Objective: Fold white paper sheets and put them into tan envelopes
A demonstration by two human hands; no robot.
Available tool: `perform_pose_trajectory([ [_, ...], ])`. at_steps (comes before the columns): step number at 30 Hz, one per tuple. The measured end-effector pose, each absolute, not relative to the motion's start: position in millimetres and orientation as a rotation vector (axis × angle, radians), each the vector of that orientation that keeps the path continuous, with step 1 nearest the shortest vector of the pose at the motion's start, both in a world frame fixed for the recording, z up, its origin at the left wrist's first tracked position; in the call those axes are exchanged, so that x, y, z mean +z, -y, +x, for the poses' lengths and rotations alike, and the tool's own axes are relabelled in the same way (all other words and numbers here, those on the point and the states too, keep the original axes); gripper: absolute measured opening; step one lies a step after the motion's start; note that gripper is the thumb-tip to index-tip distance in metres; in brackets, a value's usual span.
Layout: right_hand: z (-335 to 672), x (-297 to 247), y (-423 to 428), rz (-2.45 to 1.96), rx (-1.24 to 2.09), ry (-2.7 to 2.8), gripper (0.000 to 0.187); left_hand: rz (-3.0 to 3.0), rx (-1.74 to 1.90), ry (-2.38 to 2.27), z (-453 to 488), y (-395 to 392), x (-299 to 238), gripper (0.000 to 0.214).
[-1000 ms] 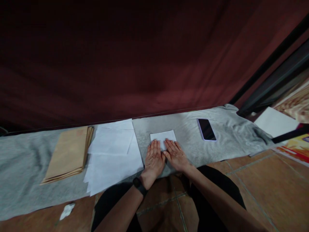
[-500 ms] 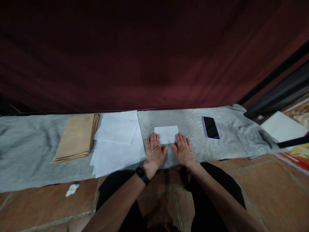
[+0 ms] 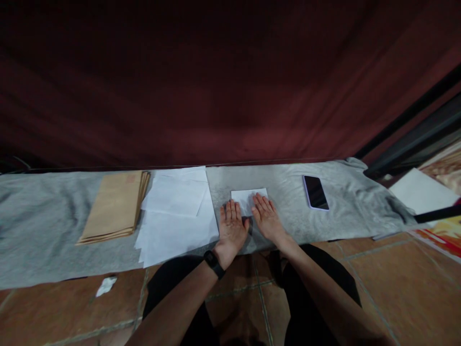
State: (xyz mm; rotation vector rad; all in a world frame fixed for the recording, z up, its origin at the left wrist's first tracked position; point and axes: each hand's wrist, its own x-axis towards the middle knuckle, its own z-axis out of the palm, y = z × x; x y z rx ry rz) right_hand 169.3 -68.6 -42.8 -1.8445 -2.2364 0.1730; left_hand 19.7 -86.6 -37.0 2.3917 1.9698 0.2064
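Observation:
A small white folded sheet of paper (image 3: 243,196) lies flat on the grey cloth in front of me. My left hand (image 3: 232,228) rests flat at its lower left corner, fingers stretched out and palm down. My right hand (image 3: 265,216) lies flat over the paper's right part, covering some of it, with its fingers extended. Left of my left hand is a spread pile of white paper sheets (image 3: 178,235). Neither hand grips anything.
The grey cloth (image 3: 46,216) covers a long narrow surface. A stack of brown envelopes (image 3: 111,204) lies on the left, a phone (image 3: 317,193) on the right. A dark red curtain (image 3: 230,96) hangs behind. A crumpled white scrap (image 3: 106,286) lies on the tiled floor.
My right hand has slid left and slightly up, from the paper's right edge onto its surface. My left hand has stayed almost in place.

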Motion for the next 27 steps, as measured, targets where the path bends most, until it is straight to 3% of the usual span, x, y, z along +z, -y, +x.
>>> perform_pose_trajectory([
  [9,152,-45,53,-1.69,0.164,2.334,0.052,2.493,0.282,-1.944,12,71,-27,0.055],
  [15,149,-49,53,-1.682,0.051,2.409,0.056,2.569,0.414,-1.716,16,55,-35,0.056],
  [27,146,-53,51,-1.771,-0.022,2.342,0.054,2.446,0.332,-1.821,19,44,-44,0.065],
])
